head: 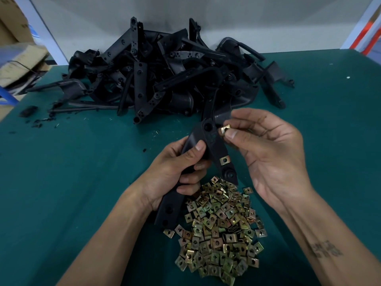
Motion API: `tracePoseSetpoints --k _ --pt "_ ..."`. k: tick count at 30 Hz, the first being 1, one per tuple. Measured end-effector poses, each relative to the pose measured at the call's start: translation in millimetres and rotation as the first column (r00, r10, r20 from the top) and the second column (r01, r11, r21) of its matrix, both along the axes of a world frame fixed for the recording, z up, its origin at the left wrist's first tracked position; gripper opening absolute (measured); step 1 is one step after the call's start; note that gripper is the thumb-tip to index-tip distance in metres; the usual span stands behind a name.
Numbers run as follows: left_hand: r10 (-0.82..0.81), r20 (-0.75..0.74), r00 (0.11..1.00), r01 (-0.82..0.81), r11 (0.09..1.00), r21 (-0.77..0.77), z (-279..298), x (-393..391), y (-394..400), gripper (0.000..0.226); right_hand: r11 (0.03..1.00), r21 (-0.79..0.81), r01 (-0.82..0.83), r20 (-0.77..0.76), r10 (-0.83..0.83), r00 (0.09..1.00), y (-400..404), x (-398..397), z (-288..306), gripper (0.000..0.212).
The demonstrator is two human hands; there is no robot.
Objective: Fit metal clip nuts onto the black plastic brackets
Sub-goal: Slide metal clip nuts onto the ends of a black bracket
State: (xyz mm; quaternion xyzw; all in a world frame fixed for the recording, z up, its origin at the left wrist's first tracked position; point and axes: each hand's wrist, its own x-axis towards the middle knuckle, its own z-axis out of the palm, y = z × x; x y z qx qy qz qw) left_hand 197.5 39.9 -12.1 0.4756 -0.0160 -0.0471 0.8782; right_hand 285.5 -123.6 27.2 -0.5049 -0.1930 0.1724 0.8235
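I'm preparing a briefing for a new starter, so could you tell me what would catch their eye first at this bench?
First, the two hands at centre: the left hand grips a black bracket that already carries one fitted clip nut, while the right hand pinches another clip nut beside the bracket's upper end. Just below lies a gleaming heap of loose clip nuts on the green table, and behind looms a tangled pile of black brackets.

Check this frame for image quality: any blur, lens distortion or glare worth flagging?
Head view: wide-angle bending curves the table edge and stretches the forearms; the cardboard boxes at far left are smeared; the bracket pile reads dark with little detail; the clip nut in the right hand stays sharp; no strong glare.
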Motion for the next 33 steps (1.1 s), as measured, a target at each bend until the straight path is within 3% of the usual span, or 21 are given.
tracePoseSetpoints --k 10,14,20,28,33 --pt "0.035 -0.015 0.999 -0.034 0.999 0.036 -0.4 0.8 -0.3 0.015 0.99 -0.09 0.105 0.138 -0.092 0.986 1.0 -3.8 -1.5 0.027" --pt "0.029 0.003 1.0 -0.03 0.998 0.049 0.6 -0.1 -0.6 0.02 0.997 -0.031 0.074 0.062 -0.072 0.995 2.2 -6.1 -0.5 0.026" --pt "0.07 -0.011 0.998 -0.069 0.997 0.043 3.4 -1.5 -2.6 0.016 0.998 0.027 0.06 0.085 -0.062 0.994 6.5 -14.9 -2.1 0.022" --pt "0.157 0.0 0.988 -0.157 0.987 0.043 4.9 -4.6 -1.4 0.015 0.989 -0.099 0.108 0.404 -0.059 0.913 9.3 -25.7 -12.5 0.029" --pt "0.235 -0.014 0.972 -0.235 0.971 0.039 3.5 -4.2 0.9 0.017 0.983 -0.181 -0.008 0.449 0.09 0.889 6.6 -24.4 -15.1 0.037"
